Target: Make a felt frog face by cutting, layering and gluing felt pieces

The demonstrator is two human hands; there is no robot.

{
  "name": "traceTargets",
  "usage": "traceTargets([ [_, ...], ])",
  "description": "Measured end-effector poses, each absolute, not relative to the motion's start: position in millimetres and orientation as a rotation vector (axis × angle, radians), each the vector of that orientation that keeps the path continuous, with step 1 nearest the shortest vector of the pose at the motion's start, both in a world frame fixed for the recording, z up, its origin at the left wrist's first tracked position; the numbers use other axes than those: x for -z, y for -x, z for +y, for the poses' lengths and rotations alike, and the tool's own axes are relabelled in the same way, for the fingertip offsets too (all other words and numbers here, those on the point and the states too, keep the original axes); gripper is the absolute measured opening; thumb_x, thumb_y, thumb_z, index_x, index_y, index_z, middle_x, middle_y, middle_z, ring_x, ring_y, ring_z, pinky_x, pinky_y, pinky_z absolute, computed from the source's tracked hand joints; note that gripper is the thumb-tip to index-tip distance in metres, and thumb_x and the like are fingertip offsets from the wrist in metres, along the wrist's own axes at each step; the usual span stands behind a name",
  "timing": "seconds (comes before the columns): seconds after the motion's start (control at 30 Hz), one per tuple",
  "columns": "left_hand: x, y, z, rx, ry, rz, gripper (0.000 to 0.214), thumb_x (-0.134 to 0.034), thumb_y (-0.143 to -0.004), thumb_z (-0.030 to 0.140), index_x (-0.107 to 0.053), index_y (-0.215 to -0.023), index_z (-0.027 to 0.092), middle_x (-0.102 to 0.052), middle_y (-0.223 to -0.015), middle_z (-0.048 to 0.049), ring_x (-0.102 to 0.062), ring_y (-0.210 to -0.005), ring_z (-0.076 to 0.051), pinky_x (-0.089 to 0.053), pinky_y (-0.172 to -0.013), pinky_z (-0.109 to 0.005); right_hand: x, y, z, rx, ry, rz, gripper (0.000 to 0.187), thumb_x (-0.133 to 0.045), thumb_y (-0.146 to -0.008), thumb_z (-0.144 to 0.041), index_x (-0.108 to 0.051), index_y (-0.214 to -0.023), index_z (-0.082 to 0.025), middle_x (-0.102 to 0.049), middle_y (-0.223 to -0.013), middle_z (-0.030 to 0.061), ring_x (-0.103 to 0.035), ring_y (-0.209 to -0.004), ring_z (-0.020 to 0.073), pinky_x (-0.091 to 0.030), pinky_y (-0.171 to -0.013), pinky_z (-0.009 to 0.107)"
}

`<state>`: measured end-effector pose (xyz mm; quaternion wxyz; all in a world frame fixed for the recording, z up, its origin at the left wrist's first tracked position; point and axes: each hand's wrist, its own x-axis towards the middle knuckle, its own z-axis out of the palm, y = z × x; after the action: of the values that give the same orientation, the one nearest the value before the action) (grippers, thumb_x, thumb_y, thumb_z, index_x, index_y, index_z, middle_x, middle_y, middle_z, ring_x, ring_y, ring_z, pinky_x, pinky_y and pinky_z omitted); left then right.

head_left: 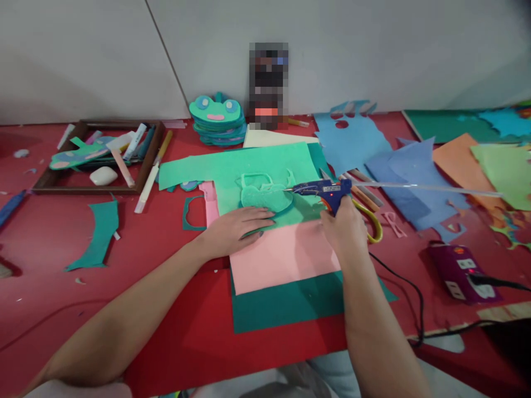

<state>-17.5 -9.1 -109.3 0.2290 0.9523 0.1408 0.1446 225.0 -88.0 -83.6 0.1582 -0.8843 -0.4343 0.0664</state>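
My right hand is closed round the handle of a blue glue gun, whose nozzle points left at a light green felt frog shape. A long clear glue stick juts out of the gun's back to the right. My left hand lies flat, fingers stretched out, pressing the near edge of the frog shape onto the light green felt sheet. Beneath lie a pink felt sheet and a dark green sheet.
A stack of finished felt frogs stands by the wall. A wooden tray with markers sits at the left. Yellow-handled scissors, blue, orange and green felt sheets, and a purple power strip with a black cable lie to the right.
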Motion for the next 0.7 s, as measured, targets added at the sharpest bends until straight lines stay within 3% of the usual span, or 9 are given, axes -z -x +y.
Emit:
traceTargets([
  [0.7,108.4,17.6,-9.0,-0.400,-2.638,0.382,0.035,-0.041,-0.095,0.023,-0.055,-0.127,0.018,-0.054,-0.137,-0.0066,-0.047,-0.129,-0.020,-0.039,-0.109,-0.041,79.0,-223.0,-89.2,-0.220,2.603,-1.295,0.031,-0.051,-0.079,-0.027,-0.054,-0.107,-0.014,-0.065,-0.095,0.0164,-0.063,-0.081,0.0302,-0.042,-0.064,0.036],
])
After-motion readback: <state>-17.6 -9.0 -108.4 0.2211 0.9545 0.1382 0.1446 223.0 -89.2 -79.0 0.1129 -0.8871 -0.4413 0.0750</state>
